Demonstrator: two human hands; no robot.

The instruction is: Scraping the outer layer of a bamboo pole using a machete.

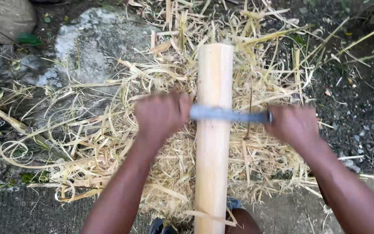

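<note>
A pale, peeled round pole (214,143) runs from the bottom of the head view away from me, its far end near the top middle. A grey metal blade (228,115) lies across the pole at about mid-length. My left hand (161,115) grips the blade's left end, just left of the pole. My right hand (293,125) is closed on the blade's right end, at what looks like its handle. Both hands are blurred by motion.
A thick heap of pale shavings and fibre strips (152,164) lies under and around the pole. Grey rocks (87,47) sit at the upper left. Dark gravelly soil (360,112) is on the right. A knee (243,221) and a dark shoe (156,226) show at the bottom.
</note>
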